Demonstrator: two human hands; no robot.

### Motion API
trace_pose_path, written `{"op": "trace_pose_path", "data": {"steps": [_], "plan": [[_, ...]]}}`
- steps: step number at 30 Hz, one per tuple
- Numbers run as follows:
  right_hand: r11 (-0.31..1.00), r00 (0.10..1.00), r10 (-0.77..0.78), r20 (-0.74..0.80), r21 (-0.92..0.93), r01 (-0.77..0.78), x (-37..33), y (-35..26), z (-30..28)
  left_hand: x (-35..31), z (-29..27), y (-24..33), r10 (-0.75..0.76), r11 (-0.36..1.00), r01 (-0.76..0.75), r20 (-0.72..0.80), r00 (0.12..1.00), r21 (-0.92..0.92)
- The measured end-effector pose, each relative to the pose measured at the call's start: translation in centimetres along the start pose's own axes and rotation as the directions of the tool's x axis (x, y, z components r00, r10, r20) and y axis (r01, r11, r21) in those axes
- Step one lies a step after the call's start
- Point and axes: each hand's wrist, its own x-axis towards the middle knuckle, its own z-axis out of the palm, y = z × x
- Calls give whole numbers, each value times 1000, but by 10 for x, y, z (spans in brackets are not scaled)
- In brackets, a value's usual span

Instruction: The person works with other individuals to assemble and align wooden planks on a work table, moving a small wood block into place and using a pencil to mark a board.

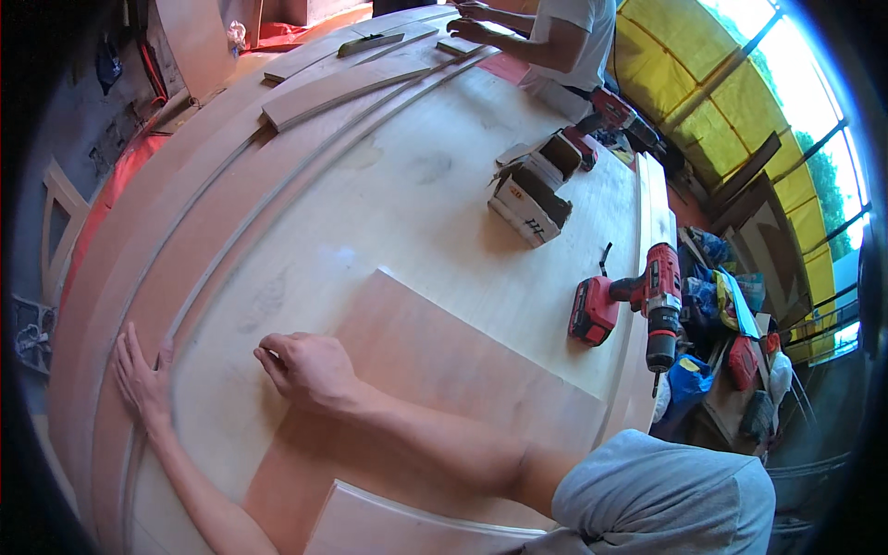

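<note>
Left hand spread on long wooden strip, left of frame.
Right hand curled, lower centre-left; cannot tell if pinching. Strip lies left of it, lower end lost toward dark rim.

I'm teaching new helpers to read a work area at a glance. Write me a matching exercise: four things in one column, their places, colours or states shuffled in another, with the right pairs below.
Things:
1. Left hand
2. Right hand
3. Nearer drill
4. Cardboard box

Descriptions:
A. Fingers curled, over the pale board
B. Torn open, with dark marks on its side
C. Laid along a long wooden strip
D. Red and black

Pairs: 1-C, 2-A, 3-D, 4-B
</note>
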Motion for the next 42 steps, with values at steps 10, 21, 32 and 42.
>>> {"op": "trace_pose_path", "data": {"steps": [10,21,32,42], "plan": [[999,998,-5,65,-46,8,4,-1,-2,-3,-11,10,-12,1000,12,-11,1000,-14],[1000,999,3,34,-8,-3,2,-5,-9,-3,-12,8,41,997,-44,-52,998,-59],[999,999,-40,8,0,40,1,-2,-6,-5,-9,8,24,999,-25,-50,998,-19],[999,999,-38,10,28,37,1,0,-5,-4,-10,10,13,1000,-14,-48,999,-25]]}}
